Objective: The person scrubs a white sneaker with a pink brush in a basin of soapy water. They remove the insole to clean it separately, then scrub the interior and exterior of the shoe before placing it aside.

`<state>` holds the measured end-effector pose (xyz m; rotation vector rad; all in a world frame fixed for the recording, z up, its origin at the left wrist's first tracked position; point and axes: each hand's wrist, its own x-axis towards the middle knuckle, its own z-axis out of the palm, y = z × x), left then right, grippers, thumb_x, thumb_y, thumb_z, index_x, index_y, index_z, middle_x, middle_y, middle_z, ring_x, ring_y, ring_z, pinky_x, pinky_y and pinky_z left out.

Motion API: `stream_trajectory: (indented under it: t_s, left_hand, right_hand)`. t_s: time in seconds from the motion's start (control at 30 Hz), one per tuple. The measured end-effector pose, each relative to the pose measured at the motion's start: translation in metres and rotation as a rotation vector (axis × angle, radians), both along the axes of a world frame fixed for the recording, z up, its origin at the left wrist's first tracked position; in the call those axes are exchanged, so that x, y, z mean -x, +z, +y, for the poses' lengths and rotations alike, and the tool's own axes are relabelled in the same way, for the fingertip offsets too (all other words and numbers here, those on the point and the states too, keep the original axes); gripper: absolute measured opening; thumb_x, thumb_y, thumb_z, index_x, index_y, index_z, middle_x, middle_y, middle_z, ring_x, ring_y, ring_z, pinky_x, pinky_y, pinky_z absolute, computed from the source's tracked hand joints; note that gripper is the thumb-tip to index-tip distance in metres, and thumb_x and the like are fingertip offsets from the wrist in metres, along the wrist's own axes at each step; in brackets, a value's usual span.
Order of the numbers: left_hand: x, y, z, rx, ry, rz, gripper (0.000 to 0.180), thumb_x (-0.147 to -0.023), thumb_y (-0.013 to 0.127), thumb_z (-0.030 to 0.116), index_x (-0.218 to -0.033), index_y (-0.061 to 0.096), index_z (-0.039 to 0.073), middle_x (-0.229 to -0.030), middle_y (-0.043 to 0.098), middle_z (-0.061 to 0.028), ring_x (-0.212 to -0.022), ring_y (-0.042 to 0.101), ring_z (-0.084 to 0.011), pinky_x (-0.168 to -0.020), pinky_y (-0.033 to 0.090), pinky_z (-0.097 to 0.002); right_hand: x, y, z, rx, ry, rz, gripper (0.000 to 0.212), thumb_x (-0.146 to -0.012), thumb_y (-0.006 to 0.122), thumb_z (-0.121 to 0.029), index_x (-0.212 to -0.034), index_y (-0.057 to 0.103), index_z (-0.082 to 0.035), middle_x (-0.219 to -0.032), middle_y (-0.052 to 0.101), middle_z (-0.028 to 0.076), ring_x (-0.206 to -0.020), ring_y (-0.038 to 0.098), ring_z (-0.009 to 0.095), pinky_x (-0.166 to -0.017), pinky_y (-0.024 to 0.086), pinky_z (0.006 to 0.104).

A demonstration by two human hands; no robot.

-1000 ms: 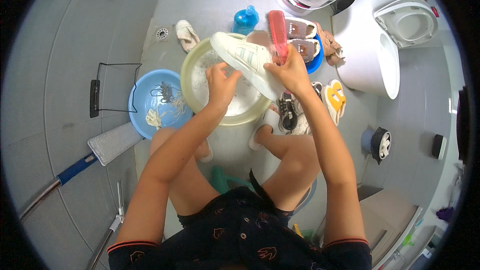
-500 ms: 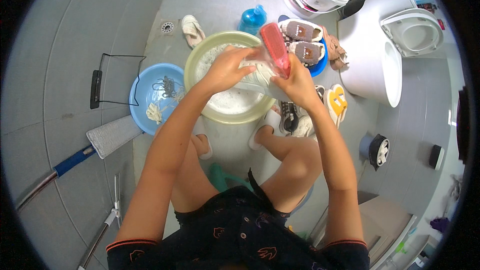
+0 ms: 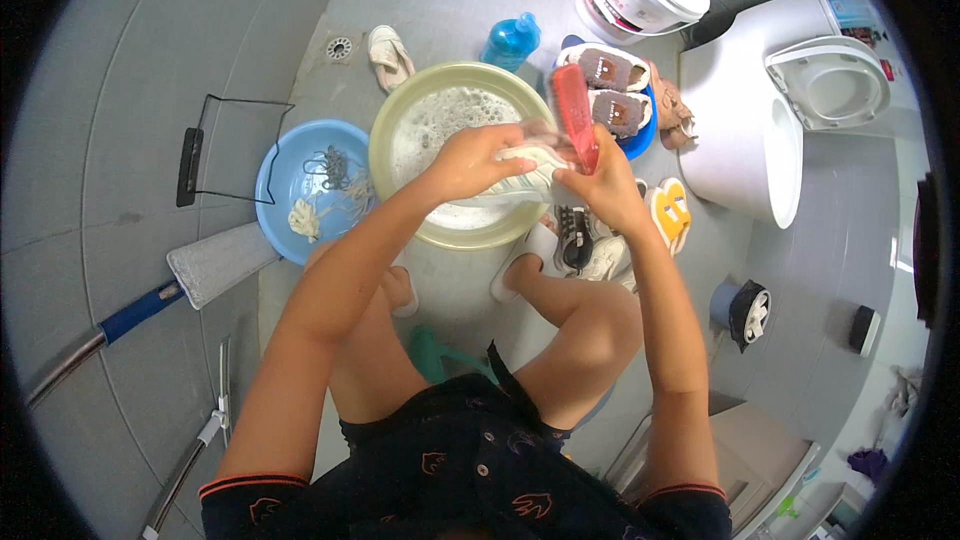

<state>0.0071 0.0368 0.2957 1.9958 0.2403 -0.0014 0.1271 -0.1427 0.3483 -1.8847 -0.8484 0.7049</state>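
Observation:
My left hand [image 3: 482, 162] is closed round a wet white shoe [image 3: 528, 176], tilted over the right side of a pale green basin [image 3: 378, 145] of foamy water. My right hand [image 3: 608, 182] grips a red scrubbing brush [image 3: 573, 105], its head pointing up and away from me. The right thumb rests against the shoe's near right end. Part of the shoe is hidden by my fingers, and the far edge is smeared by motion.
A blue basin [image 3: 268, 165] with laces stands left, beside a flat mop [image 3: 215, 265]. Beyond the green basin are a white shoe [image 3: 388, 58] and a blue bottle [image 3: 511, 42]. Slippers in a blue tub [image 3: 650, 130], several shoes, a white bucket [image 3: 620, 15] and a toilet [image 3: 735, 90] stand right.
My right hand and the brush have shifted slightly right and toward me, with the shoe a little lower in view. Both holds stay the same. The whole view has moved slightly.

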Motion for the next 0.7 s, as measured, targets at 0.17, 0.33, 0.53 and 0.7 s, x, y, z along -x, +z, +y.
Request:
stream_trajectory:
  t_s: [0.17,0.33,0.53,0.7]
  left_hand:
    - [0.004,-0.016,0.000,0.180,0.319,-0.057,0.031,-0.078,0.076,0.029,-0.098,0.070,0.007,-0.090,0.070,-0.0101,-0.078,0.066,-0.0213,-0.073,0.050,-0.0324]
    - [0.004,-0.029,0.010,0.608,0.388,-0.036,0.027,-0.080,0.073,0.007,-0.104,0.067,-0.003,-0.093,0.070,-0.0096,-0.083,0.063,-0.0102,-0.072,0.049,-0.0240]
    - [0.004,-0.021,0.010,0.873,0.339,-0.084,0.035,-0.085,0.061,-0.003,-0.120,0.059,-0.003,-0.101,0.069,-0.0080,-0.087,0.064,-0.0104,-0.075,0.050,-0.0241]
    - [0.004,-0.022,0.002,0.887,0.288,-0.207,0.040,-0.084,0.058,-0.008,-0.125,0.056,-0.003,-0.105,0.068,-0.0089,-0.092,0.063,-0.0106,-0.078,0.050,-0.0243]
  right_hand:
    - [0.015,-0.010,0.005,0.013,-0.329,-0.306,0.032,-0.083,0.068,-0.012,-0.110,0.054,-0.002,-0.089,0.069,0.011,-0.082,0.065,0.016,-0.074,0.049,0.0289]
    - [0.054,-0.014,0.004,-0.001,-0.393,-0.119,0.044,-0.090,0.064,-0.020,-0.127,0.049,-0.001,-0.082,0.067,0.011,-0.073,0.066,0.019,-0.066,0.050,0.0311]
    - [0.091,0.001,0.021,0.052,-0.323,-0.118,0.056,-0.094,0.056,-0.021,-0.146,0.035,-0.019,-0.085,0.064,0.017,-0.069,0.060,0.021,-0.069,0.049,0.0318]
    - [0.104,0.011,0.043,0.104,-0.283,-0.056,0.052,-0.095,0.052,-0.017,-0.145,0.038,-0.018,-0.079,0.061,0.011,-0.068,0.051,0.014,-0.067,0.046,0.0275]
